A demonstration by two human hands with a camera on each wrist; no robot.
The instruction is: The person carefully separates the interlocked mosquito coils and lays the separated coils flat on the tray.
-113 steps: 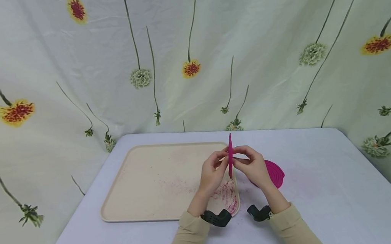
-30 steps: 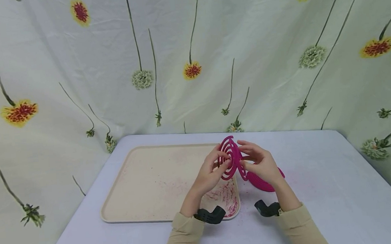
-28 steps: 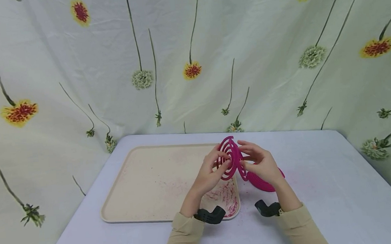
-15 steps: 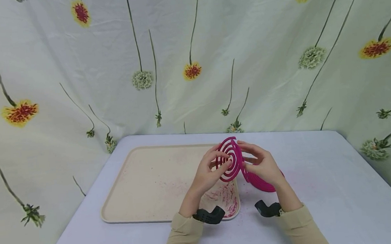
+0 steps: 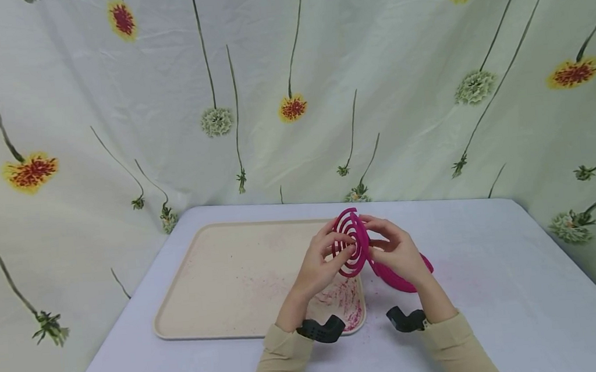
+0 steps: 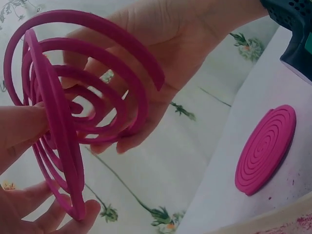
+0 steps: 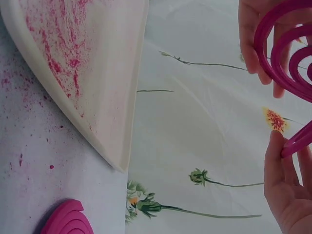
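Paired magenta spiral coils [image 5: 362, 240], fanned apart, are held raised above the white tabletop [image 5: 500, 287].
Their centre is clamped by the fingers of the left hand [image 5: 317, 263], their rim by those of the right hand [image 5: 403, 253]; a flat magenta spiral disc [image 6: 266, 149] is laid beside a beige rectangular tray [image 5: 217, 291].
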